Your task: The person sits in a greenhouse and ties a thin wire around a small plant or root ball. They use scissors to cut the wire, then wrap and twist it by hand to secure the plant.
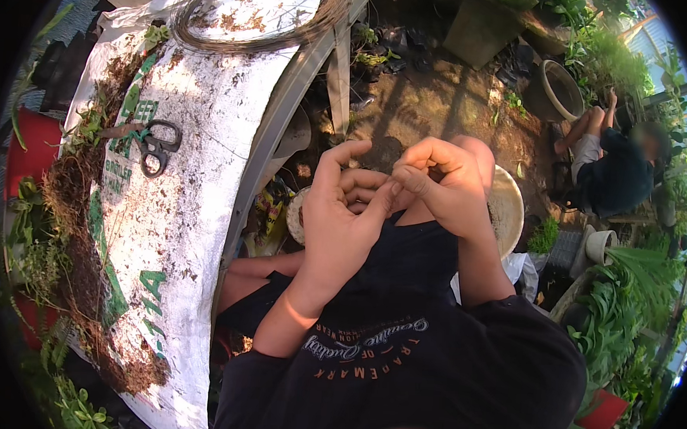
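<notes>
My left hand (343,214) and my right hand (444,185) meet above my lap, thumbs and fingertips pinched close together. Whatever may be between the fingertips is too small or hidden to make out. To the left, a white woven sack (204,207) with green print covers a work surface. On it rest scissors (159,146) with dark handles, their blades near small plants. A coil of thin wire (259,48) rests at the sack's far end. Brown fibrous potting material (73,200) with roots and leaves runs along the sack's left side.
A metal edge (294,89) borders the sack. Pale round containers (504,208) stand beside my legs. Another person (614,170) sits at the right, near an empty-looking round pot (561,90). Leafy plants (624,299) line the right side, with a red container (603,415) among them.
</notes>
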The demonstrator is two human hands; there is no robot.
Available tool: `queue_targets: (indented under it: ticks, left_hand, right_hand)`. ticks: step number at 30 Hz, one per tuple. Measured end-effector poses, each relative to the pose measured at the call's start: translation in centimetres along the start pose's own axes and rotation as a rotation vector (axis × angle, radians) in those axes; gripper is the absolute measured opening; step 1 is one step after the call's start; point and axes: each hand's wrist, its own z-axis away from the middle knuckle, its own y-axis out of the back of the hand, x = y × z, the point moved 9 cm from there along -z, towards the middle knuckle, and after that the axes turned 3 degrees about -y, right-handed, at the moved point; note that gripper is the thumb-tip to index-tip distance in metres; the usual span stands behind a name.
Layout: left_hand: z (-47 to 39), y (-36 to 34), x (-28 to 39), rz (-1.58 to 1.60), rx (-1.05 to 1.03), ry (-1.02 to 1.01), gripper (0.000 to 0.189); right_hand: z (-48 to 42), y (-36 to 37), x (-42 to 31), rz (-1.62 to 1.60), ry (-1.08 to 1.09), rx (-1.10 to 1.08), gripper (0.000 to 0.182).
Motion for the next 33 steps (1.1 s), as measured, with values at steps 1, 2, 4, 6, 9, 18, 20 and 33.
queue_targets:
  ticks: [1, 2, 4, 6, 9, 18, 20, 33]
  left_hand:
    - [-0.1, 0.0, 0.1, 0.015, 0.011, -0.01, 0.046]
    - [0.0, -0.1, 0.1, 0.031, 0.022, -0.021, 0.045]
    - [0.1, -0.3, -0.3, -0.009, 0.03, -0.04, 0.043]
    - [0.0, -0.4, -0.6, -0.121, 0.023, -0.071, 0.039]
    - [0.2, -0.4, -0.6, -0.194, 0.031, -0.112, 0.031]
    - [1.3, -2.5, 2.8, -0.337, -0.192, -0.512, 0.027]
    - [1.8, -2.7, 3.1, -0.347, -0.223, -0.642, 0.022]
    - [2.1, -4.6, 5.1, -0.41, -0.118, -0.618, 0.017]
  right_hand:
    - [0.1, 0.2, 0.1, 0.031, -0.006, -0.031, 0.015]
    - [0.2, 0.3, 0.4, 0.062, -0.012, -0.062, 0.015]
    - [0.5, 0.4, 0.9, 0.095, -0.124, -0.071, 0.015]
    - [0.3, 0.5, -0.3, 0.266, 0.055, -0.071, 0.015]
    - [0.6, 0.9, -0.1, 0.196, 0.068, -0.039, 0.016]
    - [2.9, 3.7, -2.4, 0.168, 0.295, 0.094, 0.005]
    - [3.7, 4.8, -3.2, 0.184, 0.359, 0.126, 0.004]
    - [4.7, 2.7, -4.2, 0.009, 0.372, 0.019, 0.01]
